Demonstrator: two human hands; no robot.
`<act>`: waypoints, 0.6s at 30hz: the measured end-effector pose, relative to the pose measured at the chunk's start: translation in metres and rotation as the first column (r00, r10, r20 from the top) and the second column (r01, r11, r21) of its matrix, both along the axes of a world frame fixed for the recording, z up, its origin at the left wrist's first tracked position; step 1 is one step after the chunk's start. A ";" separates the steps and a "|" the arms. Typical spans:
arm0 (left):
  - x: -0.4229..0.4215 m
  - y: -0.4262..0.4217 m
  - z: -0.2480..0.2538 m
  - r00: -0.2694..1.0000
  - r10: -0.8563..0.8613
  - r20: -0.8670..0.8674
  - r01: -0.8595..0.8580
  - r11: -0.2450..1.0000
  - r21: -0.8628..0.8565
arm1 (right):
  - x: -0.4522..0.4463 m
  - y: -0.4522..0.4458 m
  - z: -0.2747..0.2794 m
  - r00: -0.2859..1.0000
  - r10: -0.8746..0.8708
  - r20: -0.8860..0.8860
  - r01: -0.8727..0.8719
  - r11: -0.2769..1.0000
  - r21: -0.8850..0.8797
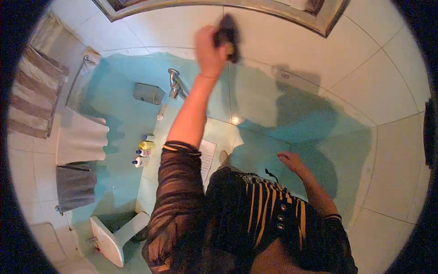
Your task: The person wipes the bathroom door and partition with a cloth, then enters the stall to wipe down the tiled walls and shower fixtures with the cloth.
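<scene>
The held object (228, 34) is blackish, the lower wall (121, 77) turquoise, one towel (34, 96) brown-and-cream striped.

- Walls: large cream-white ceramic tiles (365, 59), thin joints; turquoise-blue lower band (121, 82) with a ragged upper edge.
- Top: metallic-edged rectangular frame (336, 19), cut off by the view.
- Wall fittings: shiny chrome tap (174, 82), boxy grey holder (148, 93) beside it.
- Left side: slim metal rail (76, 80), brown-and-beige striped towel (36, 93), plain white towel (81, 139), dark grey towel (75, 187).
- Lower left: white ceramic pedestal sink (109, 242).
- Floor: pale cream surface (182, 123), white ribbed rectangular panel (208, 157), small plastic bottles (146, 145) along the left edge, one yellow.
- Right edge: dark shape (429, 132), unclear.
- Light: warm, dim; broad soft shadows on the right-hand wall.
</scene>
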State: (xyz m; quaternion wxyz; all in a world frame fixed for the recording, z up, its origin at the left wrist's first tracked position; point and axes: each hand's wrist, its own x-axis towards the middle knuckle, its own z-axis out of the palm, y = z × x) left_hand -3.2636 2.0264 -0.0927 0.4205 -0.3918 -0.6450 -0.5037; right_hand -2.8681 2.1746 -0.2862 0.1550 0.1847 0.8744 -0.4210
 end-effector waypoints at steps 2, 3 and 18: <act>-0.052 -0.041 -0.012 0.950 0.200 0.238 -0.212 0.977 0.028 | 0.014 0.003 -0.021 0.997 -0.055 0.048 0.056 0.998 -0.007; -0.071 -0.064 -0.005 0.899 0.238 0.367 -0.281 0.957 0.070 | 0.020 0.004 -0.027 0.989 -0.107 0.106 0.109 0.994 -0.011; -0.010 -0.029 -0.019 0.986 -0.091 0.142 0.110 0.984 -0.137 | -0.185 -0.048 0.263 0.622 0.403 -0.671 -0.111 0.894 0.434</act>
